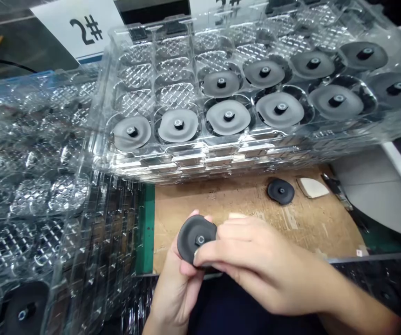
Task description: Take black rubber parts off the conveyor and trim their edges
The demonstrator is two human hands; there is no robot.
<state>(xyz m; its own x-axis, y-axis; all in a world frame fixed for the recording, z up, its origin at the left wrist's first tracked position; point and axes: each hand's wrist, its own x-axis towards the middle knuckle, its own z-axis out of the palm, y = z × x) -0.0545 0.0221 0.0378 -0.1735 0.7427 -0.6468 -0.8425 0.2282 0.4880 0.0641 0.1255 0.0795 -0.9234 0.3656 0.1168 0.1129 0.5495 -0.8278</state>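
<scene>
At about six o'clock the left hand (174,288) cups a black disc (192,239) from beneath while the right hand (259,265) pinches its edge between fingers and thumb (a twin disc (281,191) lies at two o'clock on the cardboard-topped surface (214,200)), with a clear plastic tray (186,158) of grey discs (228,117) at twelve.

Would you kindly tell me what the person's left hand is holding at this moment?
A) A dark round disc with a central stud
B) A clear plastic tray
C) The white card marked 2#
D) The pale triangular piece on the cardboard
A: the left hand cradles the dark round disc from below, and the fingertips of the right hand rest on its edge.
</scene>
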